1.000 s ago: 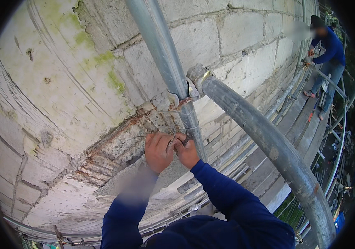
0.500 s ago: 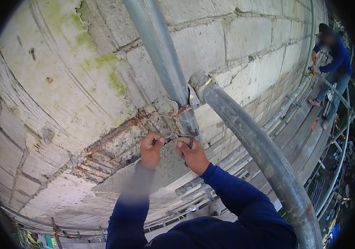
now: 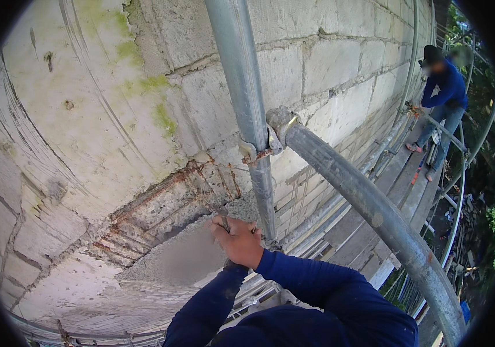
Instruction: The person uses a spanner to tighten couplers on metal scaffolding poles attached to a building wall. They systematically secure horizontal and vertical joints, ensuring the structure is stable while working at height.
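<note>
My right hand [image 3: 240,242] is closed, crossing over in front of my left wrist, with a thin dark metal tool [image 3: 225,222] poking out past its fingers. The tool's kind is unclear. Its tip is by the broken edge of a recess [image 3: 161,222], where rusty reinforcing bars [image 3: 143,202] lie exposed in the concrete. My left hand is almost wholly hidden behind the right; only the left sleeve [image 3: 215,303] shows plainly, so its fingers cannot be read. Grey rough mortar [image 3: 155,257] borders the recess just beyond my hands.
An upright steel scaffold tube [image 3: 239,75] stands right of the recess, with a rusty coupler [image 3: 256,151] on it. A thick tube [image 3: 369,214] slants past my right arm. Farther right, a person [image 3: 447,87] in blue stands on scaffold planks [image 3: 392,202] beside the block wall [image 3: 340,63].
Both hands were apart with thin wire between them; now the right has moved left and down over the left. The view has shifted, and the upright tube appears farther right.
</note>
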A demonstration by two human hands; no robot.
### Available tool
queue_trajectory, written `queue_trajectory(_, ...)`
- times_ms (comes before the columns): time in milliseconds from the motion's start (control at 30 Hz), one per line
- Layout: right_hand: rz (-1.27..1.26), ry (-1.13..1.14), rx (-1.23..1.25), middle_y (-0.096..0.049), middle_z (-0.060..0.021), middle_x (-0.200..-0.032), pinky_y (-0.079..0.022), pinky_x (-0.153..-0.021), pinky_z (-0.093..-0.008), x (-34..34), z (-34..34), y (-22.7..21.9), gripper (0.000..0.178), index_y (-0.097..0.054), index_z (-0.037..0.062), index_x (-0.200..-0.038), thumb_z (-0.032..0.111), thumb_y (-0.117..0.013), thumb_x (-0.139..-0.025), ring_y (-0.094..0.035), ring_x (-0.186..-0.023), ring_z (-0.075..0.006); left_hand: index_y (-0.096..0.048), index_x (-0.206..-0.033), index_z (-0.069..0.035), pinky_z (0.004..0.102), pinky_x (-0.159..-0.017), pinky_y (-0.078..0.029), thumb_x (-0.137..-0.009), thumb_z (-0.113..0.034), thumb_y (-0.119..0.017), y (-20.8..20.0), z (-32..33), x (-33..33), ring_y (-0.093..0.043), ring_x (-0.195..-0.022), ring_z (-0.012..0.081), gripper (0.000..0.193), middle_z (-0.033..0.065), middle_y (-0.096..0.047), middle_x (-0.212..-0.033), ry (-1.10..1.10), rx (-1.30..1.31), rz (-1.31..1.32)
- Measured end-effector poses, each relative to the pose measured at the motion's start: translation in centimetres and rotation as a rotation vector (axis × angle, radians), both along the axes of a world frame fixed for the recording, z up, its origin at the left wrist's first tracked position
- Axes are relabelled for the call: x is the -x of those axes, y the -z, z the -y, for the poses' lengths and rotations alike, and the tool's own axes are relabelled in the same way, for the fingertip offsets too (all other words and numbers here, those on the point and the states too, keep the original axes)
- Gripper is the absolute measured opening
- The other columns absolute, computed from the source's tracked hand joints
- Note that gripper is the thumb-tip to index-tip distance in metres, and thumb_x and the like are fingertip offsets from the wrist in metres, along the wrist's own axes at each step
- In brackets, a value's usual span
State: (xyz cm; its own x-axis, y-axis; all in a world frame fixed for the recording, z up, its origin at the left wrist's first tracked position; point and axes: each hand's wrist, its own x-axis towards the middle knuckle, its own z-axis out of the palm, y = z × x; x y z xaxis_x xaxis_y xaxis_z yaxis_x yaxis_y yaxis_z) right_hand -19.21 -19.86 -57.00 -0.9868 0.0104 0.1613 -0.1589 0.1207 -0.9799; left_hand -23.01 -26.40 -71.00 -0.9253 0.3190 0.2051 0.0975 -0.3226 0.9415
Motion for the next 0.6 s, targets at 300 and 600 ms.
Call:
queue_trajectory(300,-0.012,0.051,-0.035,-0.071,-0.0057,-0.078,-0.046,-0.062,-0.0317,-3.0,-5.2,1.4,0.034,-0.068,-0.0014,-0.101,0.029,-0.054,-0.110,-0.057,-0.064,-0.0129,-0.050,-0.149,-0.006,0.0324,-0.091,-0.051,-0.105,-0.020,-0.061,-0.5,4.5,2.4,-0.063,-0.094,0.0170,0.047,0.0070,-0.068,-0.115,0.032,0.263,-0.175)
queue_trajectory(600,0.035,0.309,0.418,-0.073,-0.0032,-0.090,-0.031,-0.045,-0.0228,0.8,-5.6,7.2,0.039,-0.061,-0.0011,-0.132,0.029,-0.061,-0.108,-0.041,-0.050,-0.0035,-0.062,-0.141,-0.006,0.0334,-0.091,-0.051,-0.106,-0.032,-0.064,-8.1,2.7,11.6,-0.065,-0.106,0.0172,0.044,0.0080,-0.070,-0.126,0.238,0.053,-0.019)
